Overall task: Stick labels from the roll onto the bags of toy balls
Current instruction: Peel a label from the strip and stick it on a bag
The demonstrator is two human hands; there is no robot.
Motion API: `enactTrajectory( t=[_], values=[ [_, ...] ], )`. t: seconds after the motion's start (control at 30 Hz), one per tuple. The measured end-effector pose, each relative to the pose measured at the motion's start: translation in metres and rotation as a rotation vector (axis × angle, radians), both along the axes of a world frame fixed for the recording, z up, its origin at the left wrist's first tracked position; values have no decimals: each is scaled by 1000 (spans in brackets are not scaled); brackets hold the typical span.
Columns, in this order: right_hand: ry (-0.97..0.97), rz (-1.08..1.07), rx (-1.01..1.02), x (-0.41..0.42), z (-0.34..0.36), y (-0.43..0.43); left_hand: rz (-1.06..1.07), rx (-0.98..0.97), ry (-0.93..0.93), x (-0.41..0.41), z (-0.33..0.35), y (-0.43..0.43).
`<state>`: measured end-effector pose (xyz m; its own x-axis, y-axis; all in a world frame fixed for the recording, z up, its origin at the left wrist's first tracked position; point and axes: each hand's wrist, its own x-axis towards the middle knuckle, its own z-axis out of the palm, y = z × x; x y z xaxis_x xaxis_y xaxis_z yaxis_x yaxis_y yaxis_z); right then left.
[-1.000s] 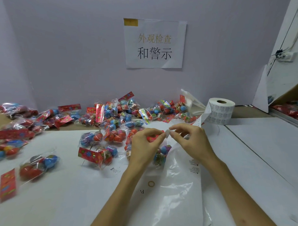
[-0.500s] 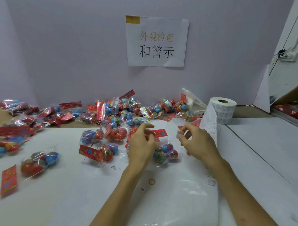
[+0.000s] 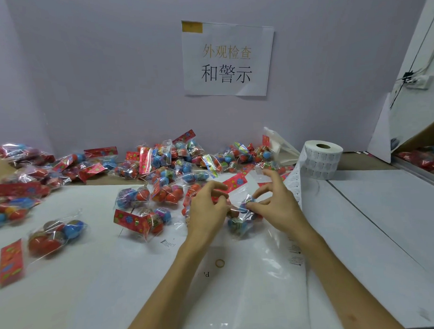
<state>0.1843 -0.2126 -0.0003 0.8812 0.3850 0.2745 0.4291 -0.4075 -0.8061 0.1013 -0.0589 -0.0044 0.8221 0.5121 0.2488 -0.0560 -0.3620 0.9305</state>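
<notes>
Bag of toy balls [image 3: 240,219]: it is at the centre of the frame, between your two hands, with its red header card [image 3: 235,182] pointing up and away from you.
Left hand [image 3: 207,210]: the fingers are curled around the left end of the bag and grip it. Pull the film a little tight here, so that it gives a smooth place.
Right hand [image 3: 279,209]: thumb and one finger pinch the film over the balls, and the other fingers are spread upward.
Label: I cannot tell if it is under your fingertips. If it is, I think it is best to press from one edge to the other and rub out any wrinkles.
Label roll [image 3: 323,160]: it stands at the right of your hands. Its loose strip [image 3: 296,183] hangs just beside your right hand, so take care not to drag it.
Other bags [image 3: 171,166]: they lie in a heap behind and to the left. Put the finished bag apart from them.
</notes>
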Motion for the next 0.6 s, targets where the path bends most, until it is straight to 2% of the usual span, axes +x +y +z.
enactTrajectory(
  t=[0.13,0.27,0.33,0.4,0.5,0.6],
  values=[
    [-80,-72,102,1,3,0,-47,-166,-68,2,3,-1],
    [-112,-122,341,4,6,-5,22,-214,-141,2,4,-2],
    [-81,-107,457,4,9,-5,-8,-333,-90,0,7,-3],
    [-59,-56,551,3,10,-4,-135,-520,4,-2,9,-4],
    [-27,48,569,1,10,-2,-375,-667,69,-3,9,-6],
    [13,146,544,-2,9,1,-348,-700,37,-1,7,-5]
  ],
)
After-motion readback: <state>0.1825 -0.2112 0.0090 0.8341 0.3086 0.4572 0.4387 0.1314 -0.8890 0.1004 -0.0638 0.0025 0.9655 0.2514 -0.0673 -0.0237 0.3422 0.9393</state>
